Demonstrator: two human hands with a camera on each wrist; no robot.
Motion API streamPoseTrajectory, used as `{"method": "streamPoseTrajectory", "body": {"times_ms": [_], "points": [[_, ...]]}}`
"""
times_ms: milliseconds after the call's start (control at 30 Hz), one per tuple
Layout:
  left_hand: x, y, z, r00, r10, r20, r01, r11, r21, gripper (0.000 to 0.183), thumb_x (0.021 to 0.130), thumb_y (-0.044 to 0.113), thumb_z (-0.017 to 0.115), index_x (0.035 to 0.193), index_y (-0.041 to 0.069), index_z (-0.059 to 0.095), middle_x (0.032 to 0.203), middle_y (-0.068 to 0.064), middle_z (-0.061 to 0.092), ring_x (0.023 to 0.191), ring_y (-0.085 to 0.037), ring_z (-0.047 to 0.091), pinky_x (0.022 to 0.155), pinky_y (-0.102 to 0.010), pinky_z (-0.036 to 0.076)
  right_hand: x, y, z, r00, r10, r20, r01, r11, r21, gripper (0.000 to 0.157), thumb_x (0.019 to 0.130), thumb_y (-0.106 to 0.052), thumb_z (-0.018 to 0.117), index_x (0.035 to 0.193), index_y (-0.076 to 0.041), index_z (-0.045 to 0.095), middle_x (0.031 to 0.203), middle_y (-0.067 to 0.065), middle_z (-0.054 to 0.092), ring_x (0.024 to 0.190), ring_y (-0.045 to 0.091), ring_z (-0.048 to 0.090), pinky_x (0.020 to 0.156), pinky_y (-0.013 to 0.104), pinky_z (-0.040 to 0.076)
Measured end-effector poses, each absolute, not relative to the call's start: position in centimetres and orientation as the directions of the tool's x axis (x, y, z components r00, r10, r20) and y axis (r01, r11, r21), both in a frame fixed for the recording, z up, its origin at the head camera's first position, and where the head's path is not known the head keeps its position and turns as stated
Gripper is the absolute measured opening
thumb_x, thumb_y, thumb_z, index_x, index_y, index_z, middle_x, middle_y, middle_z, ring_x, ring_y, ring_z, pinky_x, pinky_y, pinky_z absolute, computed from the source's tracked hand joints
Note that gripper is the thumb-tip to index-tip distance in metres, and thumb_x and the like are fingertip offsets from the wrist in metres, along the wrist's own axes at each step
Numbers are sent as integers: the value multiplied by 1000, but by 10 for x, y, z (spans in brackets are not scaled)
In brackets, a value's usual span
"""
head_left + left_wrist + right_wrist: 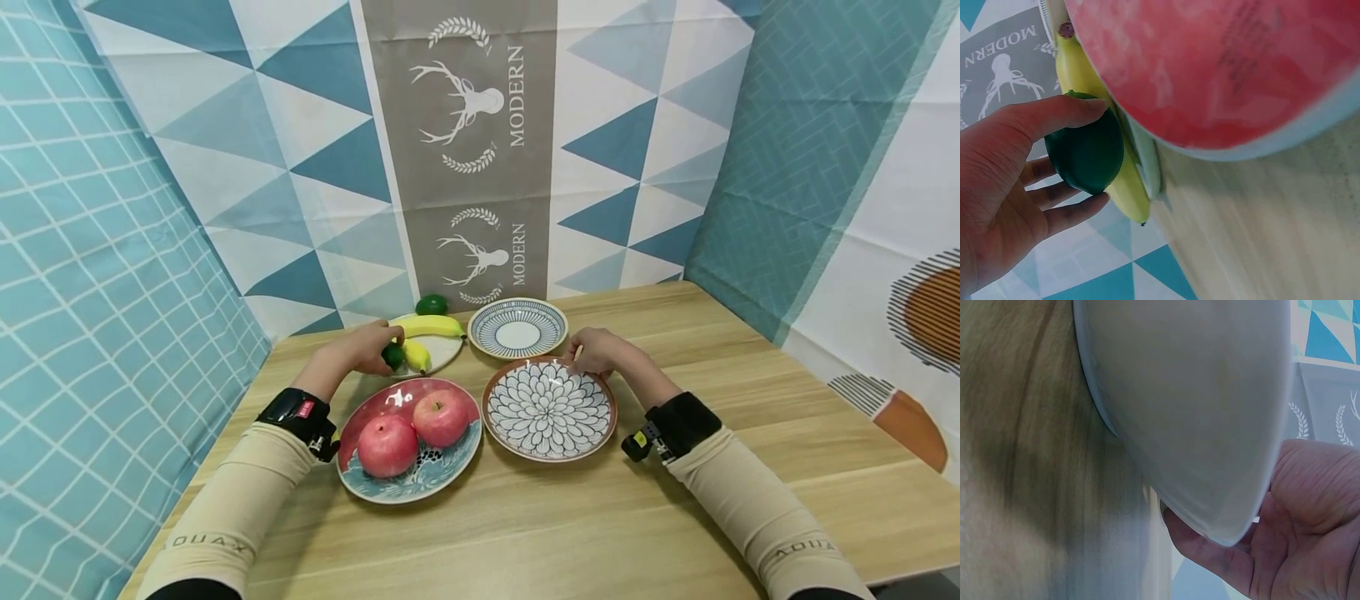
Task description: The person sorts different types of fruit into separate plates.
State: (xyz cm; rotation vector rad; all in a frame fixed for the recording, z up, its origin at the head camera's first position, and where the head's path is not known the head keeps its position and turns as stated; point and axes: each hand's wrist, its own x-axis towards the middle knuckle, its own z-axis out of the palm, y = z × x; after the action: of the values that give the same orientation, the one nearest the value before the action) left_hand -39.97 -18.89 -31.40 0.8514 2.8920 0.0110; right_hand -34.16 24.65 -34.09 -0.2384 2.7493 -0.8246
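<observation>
Grasping a dark green fruit (1088, 153) with the nearer left hand (367, 348), left of the flower-patterned plate (549, 412), about level with its far rim — gripping that rim's right part with the right hand (600, 351).

Beige sleeves (240, 477) with dark lettering (208, 543) meet black wrist straps (684, 423), the left bearing a red label (305, 408).

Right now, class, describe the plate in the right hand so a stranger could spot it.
Over the wooden table, find the right hand. It grips a round brown-rimmed plate. Big outlined petals distinguish it from the blue-striped plate behind and the red-and-blue plate alongside.
</observation>
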Motion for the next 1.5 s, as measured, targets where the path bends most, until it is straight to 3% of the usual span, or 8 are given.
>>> {"method": "streamPoseTrajectory", "body": {"times_ms": [233,433,733,967,1367,1500], "points": [[-393,-176,-299,-803,591,-80,591,806,22,51,85,12,85,129,4,60,113,-19,55,97,-32,55,84,-47,52,-341,246,-343,-953,-233,-196,-83,818,-569,10,99,-9,75,107,-5,70,107,16,65,73,21,66,56,31,56],[-384,-154,-281,-771,634,-64,633,773,41,50,85,10,85,128,6,61,116,-19,56,99,-31,58,86,-47,55,-341,246,-342,-953,-232,-197,-84,823,-562,10,98,-10,75,106,-6,71,107,16,64,74,21,65,56,30,55],[-374,-109,-262,-721,691,-59,693,721,-27,56,82,11,85,133,7,61,122,-18,55,103,-31,57,89,-44,53,-343,248,-343,-951,-235,-199,-86,824,-560,10,98,-11,75,106,-6,70,102,15,62,68,17,57,53,28,51],[-367,-84,-255,-678,734,-37,735,676,-60,51,81,10,83,128,8,64,120,-15,57,102,-30,58,88,-42,54,-344,248,-343,-951,-232,-205,-77,818,-570,10,98,-10,75,106,-6,71,105,16,64,73,20,63,56,30,54],[-355,-38,-251,-618,782,-86,786,612,-86,46,85,17,86,124,14,63,119,-12,56,105,-29,58,91,-42,53,-344,248,-342,-950,-233,-208,-80,825,-560,10,98,-12,75,106,-7,70,99,14,63,70,19,59,57,31,54],[-351,-21,-252,-599,796,-85,800,593,-92,47,87,28,87,126,16,63,119,-11,57,106,-27,57,90,-40,52,-345,248,-342,-950,-227,-213,-73,828,-556,10,99,-12,75,106,-7,70,101,14,63,69,18,59,56,30,53]]}}
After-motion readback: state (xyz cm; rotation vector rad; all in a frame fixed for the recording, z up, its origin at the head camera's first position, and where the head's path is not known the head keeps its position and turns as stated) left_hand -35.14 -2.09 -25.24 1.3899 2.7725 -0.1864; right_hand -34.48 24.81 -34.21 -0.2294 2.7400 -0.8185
